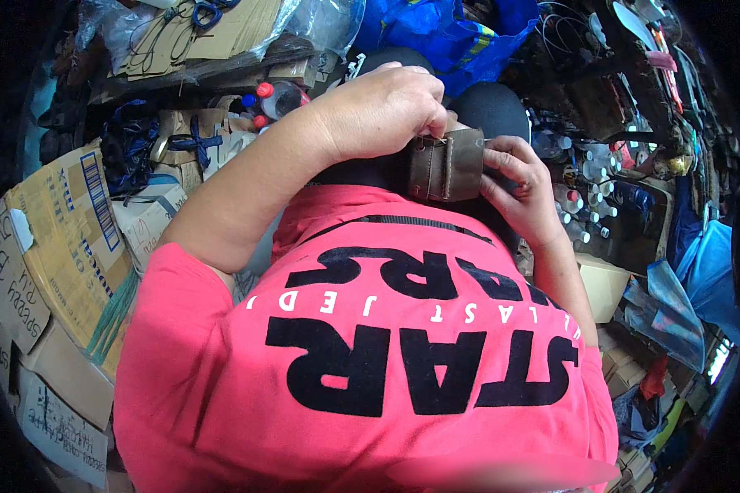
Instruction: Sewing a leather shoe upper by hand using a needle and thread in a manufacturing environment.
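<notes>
A brown leather piece, pouch-like or rolled, with a raised strip and pale stitching down one side, is held up over my lap. Its far right edge sits between the thumb and fingers of my right hand. My left hand comes over its top edge from the left, with the fingers bent into a pinch beside the stitched strip. What that pinch holds is too small to make out; it may be thread or a needle. Part of the left fingertips is hidden behind the hand itself.
Left of me stand cardboard boxes and red-capped plastic bottles. Ahead are a blue plastic bag and dark-handled scissors on cardboard sheets. Several bottles and a blue sheet lie to the right.
</notes>
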{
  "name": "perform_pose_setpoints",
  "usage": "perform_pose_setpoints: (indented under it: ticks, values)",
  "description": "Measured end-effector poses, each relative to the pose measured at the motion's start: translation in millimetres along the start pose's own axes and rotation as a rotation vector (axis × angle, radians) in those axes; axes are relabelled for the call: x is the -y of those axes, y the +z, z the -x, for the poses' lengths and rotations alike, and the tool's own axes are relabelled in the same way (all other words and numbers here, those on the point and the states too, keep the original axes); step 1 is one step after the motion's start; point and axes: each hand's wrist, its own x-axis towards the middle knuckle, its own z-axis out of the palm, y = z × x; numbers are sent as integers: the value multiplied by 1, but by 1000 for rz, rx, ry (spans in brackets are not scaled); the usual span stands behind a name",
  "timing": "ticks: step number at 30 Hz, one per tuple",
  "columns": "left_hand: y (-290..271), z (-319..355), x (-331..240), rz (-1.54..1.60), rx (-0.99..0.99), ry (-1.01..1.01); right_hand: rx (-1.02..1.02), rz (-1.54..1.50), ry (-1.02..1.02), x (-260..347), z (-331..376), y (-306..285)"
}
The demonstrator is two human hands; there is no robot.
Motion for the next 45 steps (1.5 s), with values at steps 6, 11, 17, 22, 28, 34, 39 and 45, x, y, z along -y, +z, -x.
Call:
perform_pose_setpoints:
  ticks: [6,11,17,22,28,34,39,45]
  values:
    - [15,-10,0,276,33,-67,-48,186,-182,0,-8,5]
    - [22,-7,3,520,58,-250,-74,157,-99,-11,-7,20]
    - [28,-5,-6,166,-157,-194,-112,73,-18,-16,-9,30]
    - [48,-8,-17,95,98,-256,-11,361,-130,-9,-8,22]
    - [52,-3,-13,9,61,-259,75,631,-79,-25,16,-21]
    - [47,-8,-9,93,65,-189,-419,-475,551,-56,61,-79]
    - [48,-18,-10,130,150,-188,-515,-1384,229,-36,20,-61]
    - [52,-16,-11,112,99,-177,-405,-1627,245,-22,3,-70]
